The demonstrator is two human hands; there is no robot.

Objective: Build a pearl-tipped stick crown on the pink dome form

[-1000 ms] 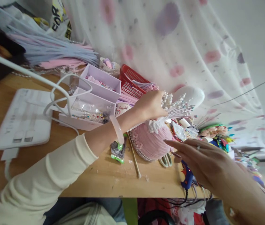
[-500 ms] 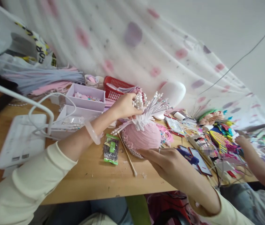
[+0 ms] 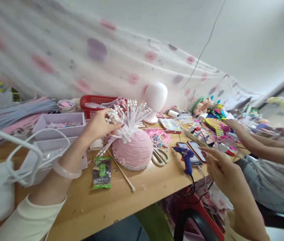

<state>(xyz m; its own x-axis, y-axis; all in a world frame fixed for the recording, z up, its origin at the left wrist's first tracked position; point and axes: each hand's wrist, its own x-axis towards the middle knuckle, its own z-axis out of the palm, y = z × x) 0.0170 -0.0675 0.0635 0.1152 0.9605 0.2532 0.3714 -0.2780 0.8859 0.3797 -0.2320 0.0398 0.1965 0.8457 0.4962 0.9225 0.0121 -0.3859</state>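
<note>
A dome wrapped in pink yarn [image 3: 133, 150], with a string of pearls round its base, stands on the table. From its top rises a spray of white stems [image 3: 135, 117] tipped with pearl beads. My left hand [image 3: 98, 125] is closed on a bunch of the pearl-tipped stems at the dome's upper left. My right hand [image 3: 221, 170] hovers over the table's right side, its index finger stretched toward a phone [image 3: 196, 149] with a lit screen; no object shows in it. Just left of that phone lies a blue glue gun [image 3: 185, 155].
Scissors [image 3: 160, 157] lie right of the dome, and a long cotton swab [image 3: 123, 172] and green-edged packet [image 3: 102, 172] in front. Behind are a red basket [image 3: 85, 108] and white foam head [image 3: 156, 97]. A co-worker's arm [image 3: 260, 144] reaches in at right.
My right hand has left the dome's lower edge and moved right to the phone. My left hand still grips the pearl-tipped stems. The view has swung right, bringing the scissors into sight.
</note>
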